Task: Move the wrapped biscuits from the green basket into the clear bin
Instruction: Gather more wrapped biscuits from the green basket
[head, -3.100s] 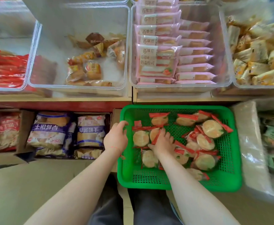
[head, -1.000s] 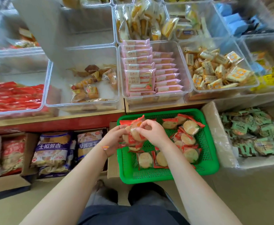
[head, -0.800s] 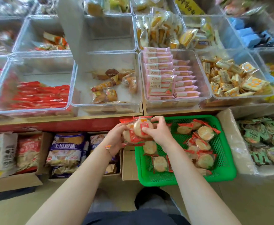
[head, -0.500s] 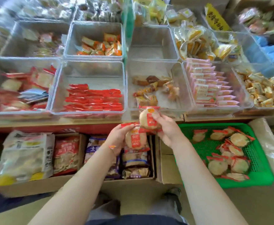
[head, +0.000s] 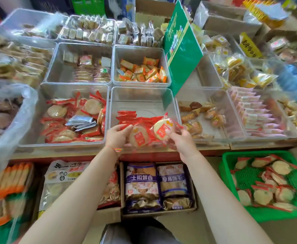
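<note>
My left hand (head: pixel 117 136) grips a round wrapped biscuit (head: pixel 138 138) with a red label. My right hand (head: pixel 181 140) holds another wrapped biscuit (head: pixel 163 127), tilted up. Both hands are at the front wall of a clear bin (head: pixel 144 95) that has red packets lying along its near side. The green basket (head: pixel 227 161) sits low at the right, with several wrapped biscuits (head: pixel 267 184) still lying in it.
A clear bin (head: pixel 73 88) to the left holds similar red-edged biscuits and silver packets. Bins of orange, brown and pink snacks surround these. A green sign (head: pixel 181 48) stands behind the bin. Cardboard boxes with bagged snacks (head: pixel 158 185) sit below the shelf edge.
Both hands lifted biscuits out of the green basket and carried them left and up to the clear bin. The view swung left, so the basket now lies at the right.
</note>
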A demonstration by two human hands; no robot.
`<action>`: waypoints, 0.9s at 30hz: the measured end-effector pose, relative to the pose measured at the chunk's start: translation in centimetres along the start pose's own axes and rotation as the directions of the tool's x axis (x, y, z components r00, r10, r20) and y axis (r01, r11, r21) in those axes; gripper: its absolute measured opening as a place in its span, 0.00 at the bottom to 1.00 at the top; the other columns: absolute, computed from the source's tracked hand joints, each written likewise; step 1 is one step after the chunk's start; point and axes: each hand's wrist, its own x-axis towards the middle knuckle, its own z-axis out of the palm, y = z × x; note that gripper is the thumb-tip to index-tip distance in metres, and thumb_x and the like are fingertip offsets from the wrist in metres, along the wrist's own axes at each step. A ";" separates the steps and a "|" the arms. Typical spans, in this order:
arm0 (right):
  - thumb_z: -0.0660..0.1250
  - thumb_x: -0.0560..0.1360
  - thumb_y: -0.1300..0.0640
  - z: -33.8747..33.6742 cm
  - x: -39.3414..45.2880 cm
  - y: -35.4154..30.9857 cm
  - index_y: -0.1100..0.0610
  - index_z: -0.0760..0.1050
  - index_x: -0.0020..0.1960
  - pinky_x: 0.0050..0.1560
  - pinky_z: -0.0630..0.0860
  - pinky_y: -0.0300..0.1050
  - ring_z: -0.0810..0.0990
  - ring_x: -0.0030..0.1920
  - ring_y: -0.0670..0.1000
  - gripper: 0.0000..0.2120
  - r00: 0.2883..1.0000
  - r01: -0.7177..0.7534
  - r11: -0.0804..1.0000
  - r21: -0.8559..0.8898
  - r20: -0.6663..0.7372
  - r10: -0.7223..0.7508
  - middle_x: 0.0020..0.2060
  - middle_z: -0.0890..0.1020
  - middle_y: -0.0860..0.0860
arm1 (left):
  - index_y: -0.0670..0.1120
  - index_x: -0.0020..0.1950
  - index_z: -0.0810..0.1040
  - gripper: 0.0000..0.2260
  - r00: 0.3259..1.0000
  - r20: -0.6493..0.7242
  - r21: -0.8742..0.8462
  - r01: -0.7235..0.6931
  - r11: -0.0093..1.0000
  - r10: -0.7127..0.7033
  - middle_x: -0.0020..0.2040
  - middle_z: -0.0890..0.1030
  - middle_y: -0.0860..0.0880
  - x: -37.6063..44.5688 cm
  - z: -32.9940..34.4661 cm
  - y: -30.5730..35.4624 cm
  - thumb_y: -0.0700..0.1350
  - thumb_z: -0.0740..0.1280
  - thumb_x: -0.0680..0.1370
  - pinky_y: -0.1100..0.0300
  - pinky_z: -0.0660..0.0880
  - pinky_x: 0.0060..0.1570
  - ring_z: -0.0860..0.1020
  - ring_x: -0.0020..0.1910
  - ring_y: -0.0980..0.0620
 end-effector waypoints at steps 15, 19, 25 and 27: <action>0.63 0.77 0.64 6.0 17.7 -2.2 0.54 0.80 0.59 0.51 0.74 0.45 0.78 0.53 0.56 0.13 0.930 0.257 0.587 -0.768 0.032 -0.366 0.53 0.79 0.54 | 0.54 0.42 0.80 0.07 0.902 -0.187 0.406 -0.290 0.867 0.389 0.41 0.82 0.54 14.0 0.9 2.7 0.41 0.69 0.75 0.60 0.76 0.46 0.80 0.43 0.54; 0.62 0.76 0.67 7.5 20.1 -0.1 0.53 0.79 0.63 0.60 0.71 0.44 0.77 0.61 0.58 0.19 0.952 0.286 0.461 -0.840 0.196 -0.234 0.60 0.79 0.56 | 0.50 0.46 0.82 0.05 0.884 -0.149 0.516 -0.313 0.797 0.444 0.45 0.82 0.50 16.1 1.9 2.2 0.41 0.69 0.75 0.60 0.74 0.50 0.79 0.47 0.53; 0.59 0.76 0.66 6.7 21.9 -0.4 0.45 0.71 0.70 0.67 0.68 0.51 0.75 0.64 0.58 0.27 0.967 0.233 0.326 -0.916 0.254 0.022 0.63 0.79 0.53 | 0.45 0.48 0.84 0.06 0.891 -0.037 0.620 -0.335 0.709 0.453 0.47 0.81 0.45 17.7 4.4 2.2 0.39 0.69 0.75 0.65 0.67 0.47 0.77 0.49 0.48; 0.61 0.75 0.64 5.9 22.6 -1.2 0.50 0.65 0.73 0.64 0.72 0.56 0.77 0.60 0.59 0.27 0.978 0.207 0.439 -0.874 0.201 -0.061 0.63 0.77 0.55 | 0.45 0.49 0.84 0.06 0.906 -0.010 0.645 -0.318 0.694 0.424 0.49 0.80 0.44 18.2 5.2 2.2 0.39 0.68 0.75 0.68 0.64 0.47 0.77 0.50 0.48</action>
